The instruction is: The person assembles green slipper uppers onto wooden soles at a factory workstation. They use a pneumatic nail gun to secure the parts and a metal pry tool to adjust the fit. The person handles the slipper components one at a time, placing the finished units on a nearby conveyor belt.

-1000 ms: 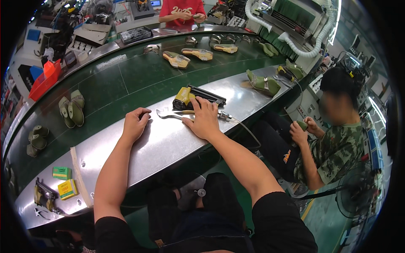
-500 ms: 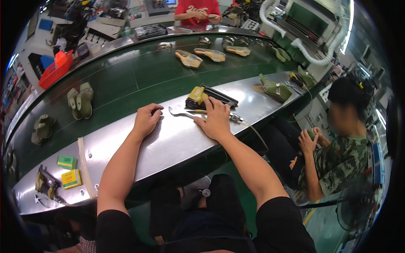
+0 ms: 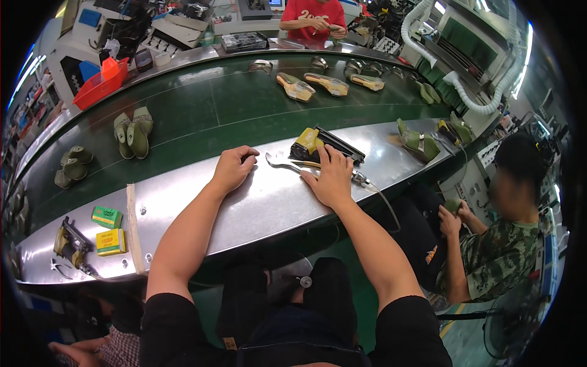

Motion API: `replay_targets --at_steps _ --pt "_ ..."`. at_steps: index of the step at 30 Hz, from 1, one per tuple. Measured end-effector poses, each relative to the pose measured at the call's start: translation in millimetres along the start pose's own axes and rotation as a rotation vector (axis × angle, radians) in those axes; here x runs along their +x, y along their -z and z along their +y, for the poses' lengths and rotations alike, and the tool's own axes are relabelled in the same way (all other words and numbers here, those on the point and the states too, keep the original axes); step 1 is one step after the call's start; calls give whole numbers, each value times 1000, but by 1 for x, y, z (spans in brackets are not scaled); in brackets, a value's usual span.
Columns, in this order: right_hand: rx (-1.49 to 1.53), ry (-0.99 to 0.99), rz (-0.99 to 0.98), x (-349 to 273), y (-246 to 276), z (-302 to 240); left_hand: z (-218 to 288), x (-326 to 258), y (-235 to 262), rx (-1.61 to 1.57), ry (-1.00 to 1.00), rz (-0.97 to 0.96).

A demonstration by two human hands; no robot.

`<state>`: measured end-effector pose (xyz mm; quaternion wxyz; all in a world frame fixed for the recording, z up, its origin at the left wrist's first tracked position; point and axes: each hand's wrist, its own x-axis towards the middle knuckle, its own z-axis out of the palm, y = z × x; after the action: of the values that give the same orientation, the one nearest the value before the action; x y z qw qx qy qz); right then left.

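On the steel ledge rests my left hand (image 3: 235,169), its fingers loosely curled and nothing visible in them. My right hand (image 3: 331,177) lies over a pneumatic staple gun (image 3: 309,142) with a yellow body and black magazine. Its fingers are stretched and slightly spread, touching the gun without wrapping round it; the part under the palm is hidden. Beside that hand, silver pincers (image 3: 282,161) lie with their curved jaws toward my left hand, their handles partly under my right fingers. An air hose (image 3: 386,208) runs from a metal fitting (image 3: 360,178) near the right wrist.
Beyond the ledge, a green conveyor (image 3: 202,110) carries green shoes (image 3: 134,136) and upturned shoes (image 3: 296,87). At left lie another staple gun (image 3: 72,243) and two small boxes (image 3: 110,242). A seated co-worker (image 3: 489,244) is close on my right; another person (image 3: 313,23) works across.
The view has shifted, so the whole scene sits farther right and the far side a little lower or higher by place. Both hands keep nearly the same pose and place on the ledge.
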<state>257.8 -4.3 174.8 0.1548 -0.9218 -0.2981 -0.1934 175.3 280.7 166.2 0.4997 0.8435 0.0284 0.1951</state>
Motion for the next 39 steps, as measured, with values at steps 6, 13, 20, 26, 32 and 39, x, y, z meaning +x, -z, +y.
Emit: replay_targets --at_steps 6,13,20,26,32,39 --pt "-8 -1 8 0 0 4 1 2 -3 -12 10 -6" --pt "8 3 5 1 -1 4 1 2 -3 -25 -2 6" --pt "17 -4 -2 1 4 5 1 3 -3 -8 8 -3" --pt "13 -5 4 0 7 5 2 3 -4 0 7 -7" --pt "15 -10 3 -1 10 3 4 2 -3 1 0 -7" --pt "9 -15 -6 -1 10 2 3 2 -3 -3 -6 -7"
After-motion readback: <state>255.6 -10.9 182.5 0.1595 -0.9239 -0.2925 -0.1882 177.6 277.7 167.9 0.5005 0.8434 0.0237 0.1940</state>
